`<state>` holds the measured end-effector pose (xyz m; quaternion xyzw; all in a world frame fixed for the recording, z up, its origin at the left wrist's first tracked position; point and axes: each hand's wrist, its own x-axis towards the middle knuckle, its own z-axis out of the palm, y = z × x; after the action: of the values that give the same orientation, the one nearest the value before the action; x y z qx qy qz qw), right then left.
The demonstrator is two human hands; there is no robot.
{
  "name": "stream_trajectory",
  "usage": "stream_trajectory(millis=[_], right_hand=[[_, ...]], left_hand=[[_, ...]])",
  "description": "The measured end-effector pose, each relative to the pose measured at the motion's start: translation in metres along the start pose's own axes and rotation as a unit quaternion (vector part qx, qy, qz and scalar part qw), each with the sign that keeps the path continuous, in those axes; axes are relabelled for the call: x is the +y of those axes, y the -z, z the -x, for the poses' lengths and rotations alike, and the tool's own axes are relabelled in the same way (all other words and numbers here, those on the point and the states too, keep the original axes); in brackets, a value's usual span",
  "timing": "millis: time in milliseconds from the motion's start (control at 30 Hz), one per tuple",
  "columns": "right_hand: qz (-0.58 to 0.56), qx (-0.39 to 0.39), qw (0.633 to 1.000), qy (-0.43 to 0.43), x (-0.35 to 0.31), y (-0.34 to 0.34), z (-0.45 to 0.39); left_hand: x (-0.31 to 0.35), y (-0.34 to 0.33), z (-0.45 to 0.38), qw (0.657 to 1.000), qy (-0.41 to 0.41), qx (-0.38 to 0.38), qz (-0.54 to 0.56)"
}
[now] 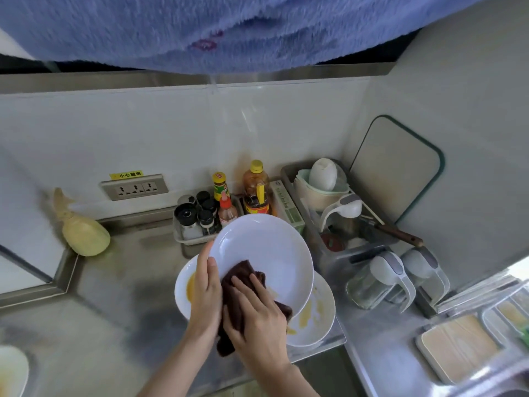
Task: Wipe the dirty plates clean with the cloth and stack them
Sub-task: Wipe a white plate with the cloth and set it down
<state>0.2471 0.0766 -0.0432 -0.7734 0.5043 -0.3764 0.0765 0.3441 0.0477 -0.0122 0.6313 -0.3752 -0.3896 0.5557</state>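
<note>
A: Item 1, nearest?
B: Right hand (257, 316), fingers flat, pressing a dark brown cloth (240, 285) into the upper plate (272, 247).
A: Item 2?
B: Left hand (204, 290), gripping that tilted plate's left rim, thumb inside.
A: Beneath?
B: 2 smeared plates: left (183, 290), right (317, 319), on the steel counter (120, 282).
A: Beyond?
B: Tray of condiment bottles (217, 207) at the wall.

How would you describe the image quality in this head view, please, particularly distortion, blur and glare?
Head view: wide-angle bending curves the backsplash and counter edges; blurred blue fabric fills the top; soft glare on the steel counter; the hands, left and right, and held plate stay reasonably sharp.
</note>
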Motion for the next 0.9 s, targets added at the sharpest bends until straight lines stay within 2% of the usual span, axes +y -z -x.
stream_trajectory(millis=[100,167,433,500,533,600,667,700,733,800,900], right_hand=[[0.005,-0.011,0.991,0.133,0.025,-0.003,0.013],[0.013,-0.022,0.983,0.181,0.041,0.001,0.015],[0.024,-0.025,0.969,0.244,0.091,0.034,-0.010],[0.058,-0.049,0.974,0.213,0.103,0.034,-0.018],[0.072,-0.085,0.979,0.173,0.103,0.033,-0.022],[0.086,-0.205,0.973,0.068,0.091,0.033,-0.030],[0.032,-0.306,0.951,-0.026,0.077,0.030,-0.032],[-0.018,-0.323,0.944,-0.063,0.071,0.029,-0.030],[-0.084,-0.314,0.940,-0.103,0.064,0.028,-0.027],[-0.203,-0.241,0.932,-0.181,0.049,0.023,-0.016],[-0.254,-0.122,0.936,-0.212,0.017,0.004,0.012]], left_hand=[[0.003,0.011,-0.004,0.999,-0.021,-0.009,-0.045],[0.002,0.016,-0.008,0.998,-0.014,-0.002,-0.058],[0.015,0.031,-0.013,0.997,-0.014,-0.034,-0.064],[0.012,0.038,-0.014,0.996,-0.025,-0.047,-0.068],[0.010,0.040,-0.012,0.996,-0.029,-0.045,-0.072],[0.005,0.041,-0.004,0.997,-0.029,-0.008,-0.069],[0.000,0.042,0.006,0.997,-0.030,0.044,-0.061],[-0.003,0.043,0.012,0.995,-0.031,0.072,-0.061],[-0.006,0.044,0.016,0.993,-0.030,0.099,-0.057],[-0.012,0.047,0.023,0.988,-0.023,0.146,-0.037],[-0.018,0.054,0.025,0.981,-0.020,0.189,-0.024]])
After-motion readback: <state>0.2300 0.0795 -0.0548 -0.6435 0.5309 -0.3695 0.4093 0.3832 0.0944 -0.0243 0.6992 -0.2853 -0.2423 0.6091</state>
